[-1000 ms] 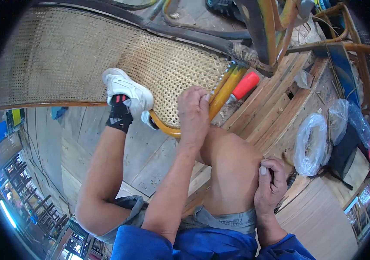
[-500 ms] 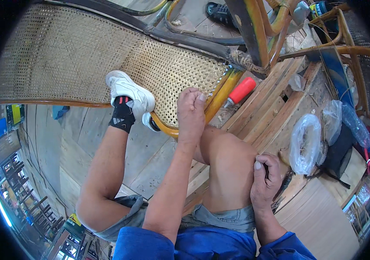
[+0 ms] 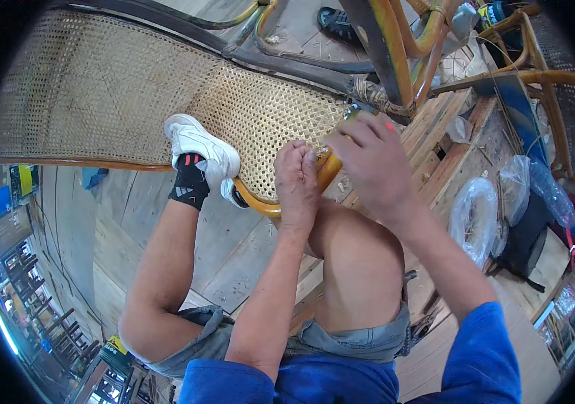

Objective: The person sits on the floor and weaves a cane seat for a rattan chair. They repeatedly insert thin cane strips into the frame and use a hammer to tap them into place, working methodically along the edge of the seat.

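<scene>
A woven cane panel [image 3: 267,111] in a curved rattan frame [image 3: 260,204] stretches across the upper left. My left hand [image 3: 296,175] is closed in a fist at the panel's right edge, beside the yellow-brown frame; whatever it grips is hidden. Over the frame's right side is my right hand [image 3: 375,158], smeared by motion, its fingers bent and reaching toward the panel's edge. I cannot make out whether it holds anything. It covers almost all of a red bottle [image 3: 389,126], of which a small red spot shows. My white-shoed foot [image 3: 203,148] rests against the panel.
Wooden slats [image 3: 446,151] lie right of my knee. Clear plastic wrapping [image 3: 475,215] sits on them, with a clear plastic bottle [image 3: 550,195] beyond. Dark rattan poles [image 3: 294,60] cross the top. A black shoe [image 3: 338,25] stands on the floor behind.
My right hand has moved from beside my right knee, up and to the left, over the frame's edge and the red bottle. My left hand stays nearly in place.
</scene>
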Tool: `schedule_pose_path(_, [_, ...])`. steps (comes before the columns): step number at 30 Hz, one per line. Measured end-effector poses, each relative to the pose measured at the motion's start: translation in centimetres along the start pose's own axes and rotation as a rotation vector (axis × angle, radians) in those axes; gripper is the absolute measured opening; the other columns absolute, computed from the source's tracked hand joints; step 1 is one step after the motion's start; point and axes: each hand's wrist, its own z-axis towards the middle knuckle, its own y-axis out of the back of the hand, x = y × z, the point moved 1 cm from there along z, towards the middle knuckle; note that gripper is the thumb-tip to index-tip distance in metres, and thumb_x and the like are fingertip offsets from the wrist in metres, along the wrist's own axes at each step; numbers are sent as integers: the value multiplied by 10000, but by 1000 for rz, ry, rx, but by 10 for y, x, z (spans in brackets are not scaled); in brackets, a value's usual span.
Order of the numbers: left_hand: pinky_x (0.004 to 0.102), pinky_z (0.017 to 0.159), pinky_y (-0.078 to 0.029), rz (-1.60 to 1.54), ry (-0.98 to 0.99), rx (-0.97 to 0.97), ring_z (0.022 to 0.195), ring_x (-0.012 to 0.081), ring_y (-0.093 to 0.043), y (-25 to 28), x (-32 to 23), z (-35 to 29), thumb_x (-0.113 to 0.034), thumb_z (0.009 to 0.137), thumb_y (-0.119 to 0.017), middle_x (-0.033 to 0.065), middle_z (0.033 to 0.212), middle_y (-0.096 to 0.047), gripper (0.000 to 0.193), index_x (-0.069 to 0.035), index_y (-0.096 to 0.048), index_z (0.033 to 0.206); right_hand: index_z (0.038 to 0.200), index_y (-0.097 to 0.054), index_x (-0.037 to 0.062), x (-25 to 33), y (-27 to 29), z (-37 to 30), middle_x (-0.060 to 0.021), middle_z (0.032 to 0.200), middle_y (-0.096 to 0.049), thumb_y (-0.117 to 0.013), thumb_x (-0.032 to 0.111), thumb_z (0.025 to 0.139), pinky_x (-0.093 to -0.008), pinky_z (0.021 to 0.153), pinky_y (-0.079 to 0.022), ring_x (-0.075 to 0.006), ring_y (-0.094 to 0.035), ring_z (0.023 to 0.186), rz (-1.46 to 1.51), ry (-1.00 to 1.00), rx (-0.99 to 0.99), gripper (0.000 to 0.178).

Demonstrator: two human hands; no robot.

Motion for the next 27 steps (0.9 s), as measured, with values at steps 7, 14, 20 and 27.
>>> schedule_pose_path(7, [373,889,-436,-58,63,-7,992,306,-546,8,1,-4,-63,880,-538,167,1041,-564,122,14,-588,961,816,-638,132,-29,-47,19,-37,841,-571,-545,155,766,-387,825,-376,-220,-512,941,-328,314,335,108])
schedule_pose_path(14, [376,879,-441,-5,58,-21,991,309,-549,8,2,-4,-58,878,-537,169,1037,-567,120,12,-590,960,832,-594,130,-20,-42,32,-27,813,-541,-543,147,764,-383,923,-342,-205,-536,892,-289,348,492,86])
schedule_pose_path(20, [379,864,-445,-63,30,-24,976,309,-554,5,5,-4,-62,871,-552,167,1025,-576,109,10,-594,940,849,-617,91,-12,-33,39,-93,858,-617,-577,103,734,-379,811,-436,-279,-603,861,-140,98,587,122])
schedule_pose_path(27, [381,854,-447,-87,37,-11,955,311,-559,7,6,-4,-51,855,-568,170,1011,-584,98,21,-598,915,784,-641,23,-9,-30,53,-175,785,-652,-574,72,705,-435,653,-508,-329,-655,791,-161,1,860,115])
